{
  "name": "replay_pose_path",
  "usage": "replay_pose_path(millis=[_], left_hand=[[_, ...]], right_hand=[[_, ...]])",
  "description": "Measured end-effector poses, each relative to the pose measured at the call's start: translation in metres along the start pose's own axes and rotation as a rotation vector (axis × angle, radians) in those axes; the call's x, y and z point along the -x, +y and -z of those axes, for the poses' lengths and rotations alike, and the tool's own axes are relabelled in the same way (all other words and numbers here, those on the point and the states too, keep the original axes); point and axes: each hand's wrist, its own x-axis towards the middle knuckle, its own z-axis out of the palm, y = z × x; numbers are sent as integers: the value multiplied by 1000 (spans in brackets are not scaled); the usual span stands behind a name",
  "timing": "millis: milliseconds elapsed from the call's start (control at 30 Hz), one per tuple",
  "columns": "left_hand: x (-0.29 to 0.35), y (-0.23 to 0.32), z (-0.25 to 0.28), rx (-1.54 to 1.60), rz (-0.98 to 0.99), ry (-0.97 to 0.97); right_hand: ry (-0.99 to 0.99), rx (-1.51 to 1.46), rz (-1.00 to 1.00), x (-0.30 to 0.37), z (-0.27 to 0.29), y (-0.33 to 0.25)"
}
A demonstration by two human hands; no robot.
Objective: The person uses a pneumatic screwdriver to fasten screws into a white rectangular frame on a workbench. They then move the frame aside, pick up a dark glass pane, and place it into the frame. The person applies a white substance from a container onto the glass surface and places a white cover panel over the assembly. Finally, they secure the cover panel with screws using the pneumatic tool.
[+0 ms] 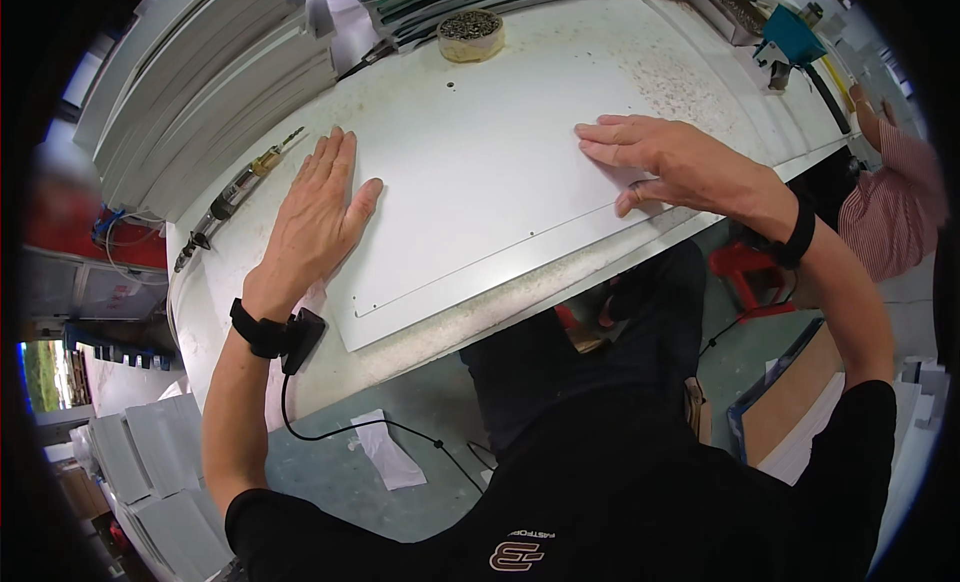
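A white flat panel [470, 182] lies on the worktable in front of me. It has a thin groove along its near side and a few small dark holes. My left hand [318, 207] rests along the panel's left edge, fingers stretched out and thumb apart on the top. At the right edge my right hand [665, 162] is spread, with the fingers over the surface and the thumb nearer to me. Neither hand holds anything. Left of my left hand lies a power screwdriver [237, 192] with its bit pointing away from me.
A round tub of small screws [470, 37] stands beyond the panel. White panels [230, 92] are stacked at the far left. A teal tool [793, 34] sits at the far right, near a person's striped sleeve [893, 202]. A red stool [750, 274] stands below the table.
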Motion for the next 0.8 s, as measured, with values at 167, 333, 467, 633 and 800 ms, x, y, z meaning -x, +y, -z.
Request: replay_pose_path(millis=[167, 333, 467, 633, 800], left_hand=[[4, -2, 3, 34, -27, 16], [27, -1, 5, 91, -119, -4], [76, 15, 25, 171, -187, -48], [127, 37, 34, 334, -197, -60], [141, 39, 20, 363, -210, 49]], right_hand=[[15, 3, 168, -53, -8, -49], [-40, 102, 260, -111, -6, -94], [-123, 148, 197, -144, 4, -126], [-109, 204, 230, -182, -5, -128], [-52, 156, 235, -216, -7, -124]])
